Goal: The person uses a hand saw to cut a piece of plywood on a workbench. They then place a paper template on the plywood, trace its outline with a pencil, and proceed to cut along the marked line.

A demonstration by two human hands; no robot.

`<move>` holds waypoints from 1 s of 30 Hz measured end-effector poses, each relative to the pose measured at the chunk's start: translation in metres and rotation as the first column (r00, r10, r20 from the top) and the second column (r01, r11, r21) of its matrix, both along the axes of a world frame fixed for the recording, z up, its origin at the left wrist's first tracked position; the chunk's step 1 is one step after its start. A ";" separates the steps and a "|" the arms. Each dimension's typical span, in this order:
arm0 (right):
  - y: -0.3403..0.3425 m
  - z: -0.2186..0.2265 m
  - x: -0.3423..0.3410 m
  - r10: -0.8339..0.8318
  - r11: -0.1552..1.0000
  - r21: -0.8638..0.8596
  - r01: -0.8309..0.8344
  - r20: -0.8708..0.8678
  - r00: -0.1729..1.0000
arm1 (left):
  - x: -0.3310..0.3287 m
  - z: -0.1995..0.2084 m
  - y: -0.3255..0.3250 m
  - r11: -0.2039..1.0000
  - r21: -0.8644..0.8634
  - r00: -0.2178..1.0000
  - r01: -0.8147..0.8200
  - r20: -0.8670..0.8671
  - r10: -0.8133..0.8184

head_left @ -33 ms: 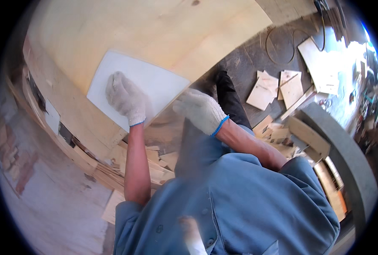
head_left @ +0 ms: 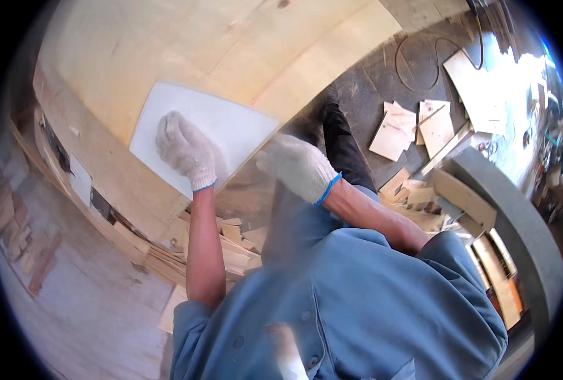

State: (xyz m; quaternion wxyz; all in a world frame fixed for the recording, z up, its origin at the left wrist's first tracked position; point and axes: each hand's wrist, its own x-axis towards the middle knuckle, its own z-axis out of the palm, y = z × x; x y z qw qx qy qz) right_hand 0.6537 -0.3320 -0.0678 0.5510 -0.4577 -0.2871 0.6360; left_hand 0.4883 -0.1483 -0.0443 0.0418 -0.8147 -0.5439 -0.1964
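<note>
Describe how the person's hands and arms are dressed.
The left hand and right hand wear matching off-white knitted gloves, with ribbed cuffs edged in bright blue. The forearms are bare below short blue-grey sleeves. No cables show on either arm.

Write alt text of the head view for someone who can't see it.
A person's gloved left hand is curled over a white sheet on a large wooden board; the gloved right hand is beside the sheet's right edge. Wood pieces lie on the floor.

No text, label or number is readable.
</note>
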 end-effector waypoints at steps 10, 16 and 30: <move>0.012 0.070 0.009 -0.488 0.823 -0.558 0.108 -0.596 0.637 | -0.004 -0.007 -0.002 1.000 -0.015 0.998 0.008 -0.068 -0.009; 0.020 0.079 -0.007 -0.413 0.886 -0.416 0.206 -0.503 0.759 | 0.014 0.005 -0.012 0.994 -0.096 0.997 -0.053 -0.060 0.047; 0.214 0.054 0.343 -0.275 0.887 0.317 0.337 0.947 -0.167 | 0.008 0.007 -0.004 0.988 -0.084 0.990 -0.127 -0.065 0.122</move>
